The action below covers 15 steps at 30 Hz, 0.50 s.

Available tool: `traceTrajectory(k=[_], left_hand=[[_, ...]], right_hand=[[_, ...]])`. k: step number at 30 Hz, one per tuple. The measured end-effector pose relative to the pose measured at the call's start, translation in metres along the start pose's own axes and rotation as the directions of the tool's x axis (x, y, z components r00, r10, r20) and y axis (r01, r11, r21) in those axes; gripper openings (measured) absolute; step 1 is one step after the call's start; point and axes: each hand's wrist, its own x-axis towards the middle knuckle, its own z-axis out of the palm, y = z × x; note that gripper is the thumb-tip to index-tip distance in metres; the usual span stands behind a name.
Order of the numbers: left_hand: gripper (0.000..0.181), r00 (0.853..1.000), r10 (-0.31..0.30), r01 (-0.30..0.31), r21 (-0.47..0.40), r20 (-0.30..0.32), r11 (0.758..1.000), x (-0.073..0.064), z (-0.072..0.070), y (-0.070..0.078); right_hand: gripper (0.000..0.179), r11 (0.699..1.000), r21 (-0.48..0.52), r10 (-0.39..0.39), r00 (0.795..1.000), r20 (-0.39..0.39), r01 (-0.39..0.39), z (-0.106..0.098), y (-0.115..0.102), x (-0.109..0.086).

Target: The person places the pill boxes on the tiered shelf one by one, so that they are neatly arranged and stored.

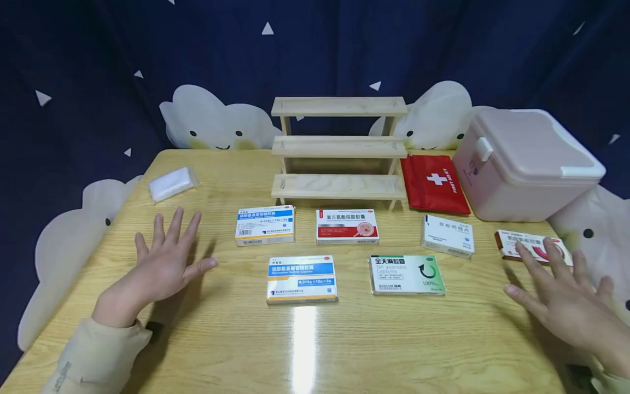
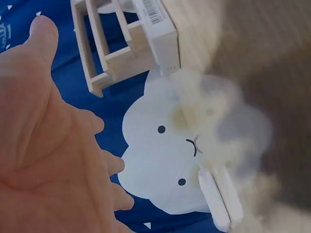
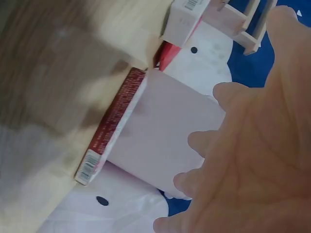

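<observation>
Left hand [image 1: 164, 261]: I see fingers spread wide, near the white packet [image 1: 172, 184].
Right hand [image 1: 571, 301]: fingers also wide, near the red-edged box [image 3: 112, 126].
Table [image 1: 221, 339]: bears both, the box beside the pink case [image 1: 517, 186].

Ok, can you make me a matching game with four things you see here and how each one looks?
1. Tall gastrodia box
2. First aid pouch
3. Storage box
4. Left hand

A. Pale pink, lid closed
B. Fingers spread, holding nothing
C. White and green
D. Red with a white cross

Pairs: 1-C, 2-D, 3-A, 4-B
</observation>
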Motion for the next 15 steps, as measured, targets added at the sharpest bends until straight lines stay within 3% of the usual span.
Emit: traceTrajectory(k=[4,9,12,15], left_hand=[[0.091,0.999,0.052,-0.052,-0.018,-0.017,0.998,0.012,-0.012,0.000],[0.070,0.996,0.083,-0.088,-0.195,-0.035,0.977,0.046,-0.028,0.002],[0.057,0.999,0.033,-0.041,-0.334,-0.029,0.942,0.072,-0.034,0.008],[0.055,0.999,-0.031,0.035,-0.416,0.017,0.909,0.100,-0.037,0.017]], right_hand=[[0.087,0.998,-0.001,-0.056,0.997,-0.048,0.056,-0.008,-0.010,-0.002],[0.090,0.989,-0.021,-0.145,0.981,-0.129,0.143,-0.028,-0.038,-0.002],[0.088,0.967,-0.028,-0.254,0.937,-0.240,0.255,-0.042,-0.062,0.004],[0.080,0.916,-0.019,-0.382,0.854,-0.352,0.402,-0.054,-0.088,0.012]])
